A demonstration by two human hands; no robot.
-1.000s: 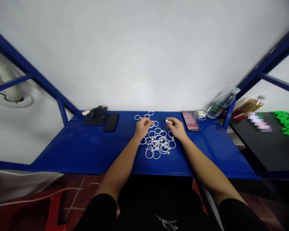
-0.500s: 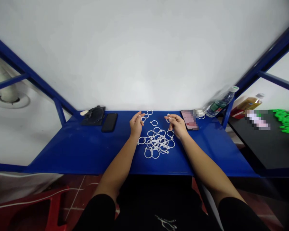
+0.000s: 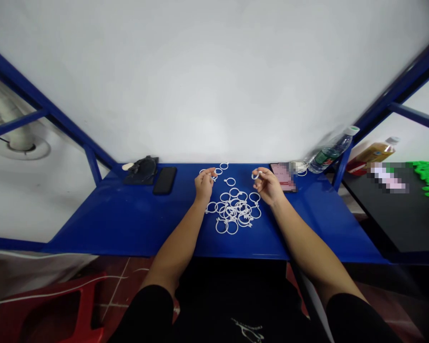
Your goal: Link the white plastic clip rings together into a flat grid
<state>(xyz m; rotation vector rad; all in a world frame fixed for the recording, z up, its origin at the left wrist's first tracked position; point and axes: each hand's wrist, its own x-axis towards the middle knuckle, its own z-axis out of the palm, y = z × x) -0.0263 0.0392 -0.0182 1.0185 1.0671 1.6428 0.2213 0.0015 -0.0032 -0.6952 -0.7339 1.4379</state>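
Note:
My right hand [image 3: 266, 185] is raised over the blue table, pinching a thin white ring [image 3: 255, 178] between thumb and fingertips. To its left, my left hand [image 3: 204, 185] is closed in a pinch; whatever lies between its fingertips is too small to make out. Several white rings lie just behind the left hand, partly covered by it. One loose ring [image 3: 230, 185] with a small tab rests between the two hands. Nearer to me, a heap of white rings [image 3: 240, 207] overlaps on the table, many showing the same small tabs.
A black phone [image 3: 165, 180] and a dark crumpled item [image 3: 143, 170] lie at the left. A phone with a lit screen [image 3: 283, 177], a white cable [image 3: 300, 168] and a clear bottle [image 3: 331, 151] are at the right. Blue frame bars [image 3: 93, 164] flank the blue table [image 3: 128, 228].
My right hand has turned and shifted slightly right, so the ring it holds shows more plainly. My left fingers have drawn closer together. The whole view has shifted slightly.

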